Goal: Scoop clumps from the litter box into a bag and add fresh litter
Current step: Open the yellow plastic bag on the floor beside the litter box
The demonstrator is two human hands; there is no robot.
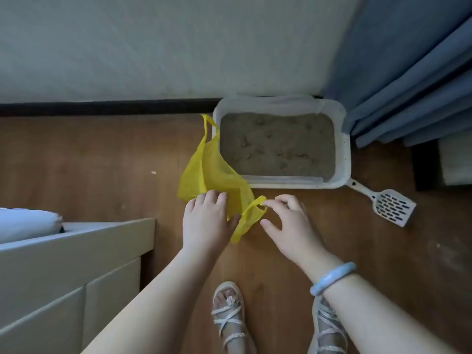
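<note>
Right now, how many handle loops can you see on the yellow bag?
2. One loop sticks up beside the litter box's left wall; the other loop is pinched in the right hand.

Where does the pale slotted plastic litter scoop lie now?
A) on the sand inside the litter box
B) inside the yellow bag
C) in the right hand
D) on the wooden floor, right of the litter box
D: the pale slotted plastic litter scoop lies on the brown wooden floor, at the near right corner of the white plastic litter box.
</note>
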